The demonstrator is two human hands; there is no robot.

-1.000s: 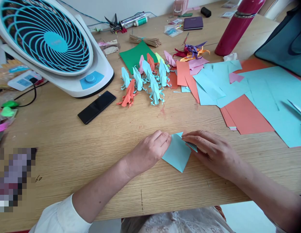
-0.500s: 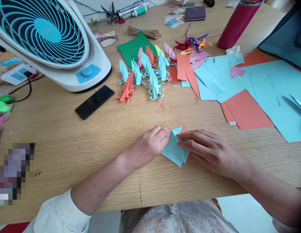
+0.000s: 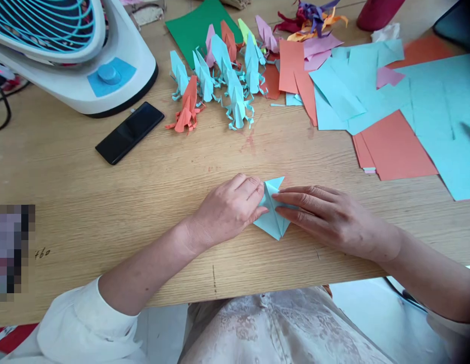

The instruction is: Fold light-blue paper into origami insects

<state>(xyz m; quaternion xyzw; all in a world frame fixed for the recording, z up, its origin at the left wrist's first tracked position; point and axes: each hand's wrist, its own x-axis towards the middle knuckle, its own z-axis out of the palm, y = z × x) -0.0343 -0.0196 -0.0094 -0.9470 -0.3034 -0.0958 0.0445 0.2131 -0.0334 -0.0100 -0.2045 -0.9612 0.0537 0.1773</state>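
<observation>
A folded light blue paper (image 3: 273, 222) with a pointed tip at its far end and another near me lies on the wooden table in front of me. My left hand (image 3: 235, 207) is closed on its left side, fingers curled over the upper left edge and thumb resting on top. From the right, my right hand (image 3: 329, 220) holds the other side, its long fingers pressed on the folds beside the centre crease. My right thumb is mostly hidden under the hand. Beyond the hands stand several folded paper figures (image 3: 237, 101) in light blue, orange, pink and yellow-green.
A white fan (image 3: 125, 60) and a black phone (image 3: 131, 132) are at the left. Light blue sheets (image 3: 439, 116) and orange sheets (image 3: 400, 151) overlap at the right. Behind them are coloured paper scraps (image 3: 311, 20) and a dark red bottle (image 3: 377, 12). The table edge runs close to me.
The whole view has shifted, with the table's things higher in the picture. My left thumb now shows on top of the paper. Both hands stay on it.
</observation>
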